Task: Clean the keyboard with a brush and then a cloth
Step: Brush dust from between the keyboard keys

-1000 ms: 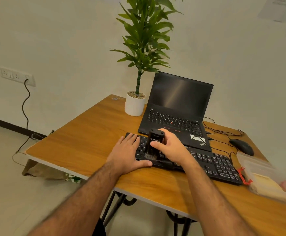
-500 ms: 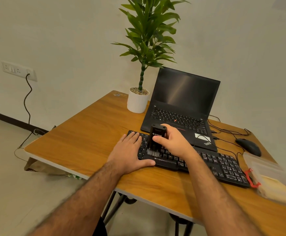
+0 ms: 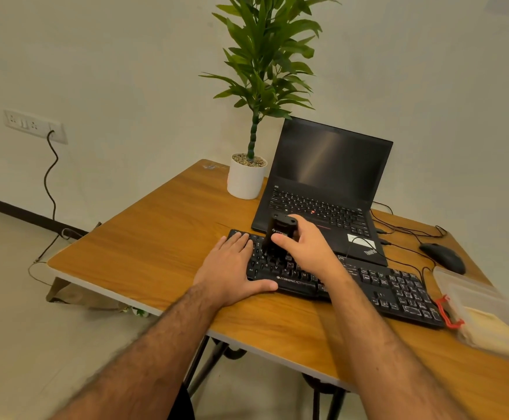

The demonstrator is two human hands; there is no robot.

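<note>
Left hand (image 3: 232,268) lies flat, fingers straight, pinning the left end of the keyboard (image 3: 368,283) on the counter (image 3: 156,244). Just right of it, the right hand (image 3: 304,247) has a closed grip round the brush (image 3: 277,234), bristles down on the keys. Brush looks light and stiff, so holding the body mid-way seems right; the keyboard probably slides if not pinned.

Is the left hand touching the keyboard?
Touching. The head view shows the left hand lying flat on the keyboard's left end, fingers over the keys.

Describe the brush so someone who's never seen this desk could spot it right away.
On the wooden table, find the black external keyboard in front of the laptop. Over its left end the right hand grips the brush, a stubby black block standing upright.
</note>
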